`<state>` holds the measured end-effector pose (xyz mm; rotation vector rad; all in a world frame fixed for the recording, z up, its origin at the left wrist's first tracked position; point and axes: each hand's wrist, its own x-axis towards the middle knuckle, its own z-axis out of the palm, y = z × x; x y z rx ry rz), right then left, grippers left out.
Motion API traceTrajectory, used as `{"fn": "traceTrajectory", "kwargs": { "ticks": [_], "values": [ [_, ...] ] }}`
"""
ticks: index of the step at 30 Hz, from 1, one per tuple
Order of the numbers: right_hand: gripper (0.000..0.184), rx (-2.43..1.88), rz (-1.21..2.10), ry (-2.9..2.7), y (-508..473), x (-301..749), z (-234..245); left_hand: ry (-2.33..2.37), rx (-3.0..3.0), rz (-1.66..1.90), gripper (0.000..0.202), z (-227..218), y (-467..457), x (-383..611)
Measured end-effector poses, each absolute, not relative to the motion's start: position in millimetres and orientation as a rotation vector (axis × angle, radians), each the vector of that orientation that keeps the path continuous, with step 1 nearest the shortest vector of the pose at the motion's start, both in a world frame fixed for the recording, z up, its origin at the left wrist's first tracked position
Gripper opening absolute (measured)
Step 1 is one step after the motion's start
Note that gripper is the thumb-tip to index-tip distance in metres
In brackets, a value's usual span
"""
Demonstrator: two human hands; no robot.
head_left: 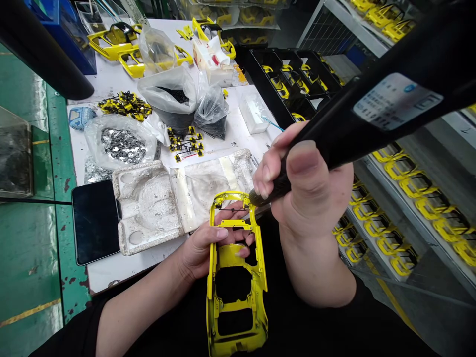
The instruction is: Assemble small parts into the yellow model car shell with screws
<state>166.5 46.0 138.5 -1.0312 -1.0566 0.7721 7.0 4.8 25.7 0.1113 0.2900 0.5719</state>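
My left hand (208, 248) is closed around a yellow toy car body shell (238, 302), held underside up just in front of the table's near edge. My right hand (305, 183) grips a black electric screwdriver (372, 114), whose tip rests at the shell's top right corner. The driver's thick body runs up and to the right, out of the picture. My fingers wrap it fully.
On the white table lie a grey foam tray (148, 208), a dark phone (94, 220), a bag of metal bits (121, 144), bags of black parts (174, 99) and small yellow-black pieces (186, 144). Yellow shells (119, 44) sit at the back. Racks of yellow shells (420, 188) line the right.
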Motion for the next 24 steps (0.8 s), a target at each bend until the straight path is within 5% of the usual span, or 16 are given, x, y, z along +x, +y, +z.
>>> {"fn": "traceTrajectory", "kwargs": {
  "ticks": [15, 19, 24],
  "values": [
    [0.031, -0.934, 0.701, -1.074, 44.7, 176.0, 138.7, 0.28, 0.2, 0.58, 0.069, 23.7, 5.5, 8.6],
    [0.048, -1.032, 0.545, -1.152, 51.0, 181.6, 149.4, 0.312, 0.299, 0.546, 0.073, 21.8, 5.2, 7.3],
    [0.03, -0.959, 0.4, -1.2, 52.4, 198.6, 143.4, 0.32, 0.369, 0.508, 0.082, 20.0, 4.6, 5.2]
  ]
}}
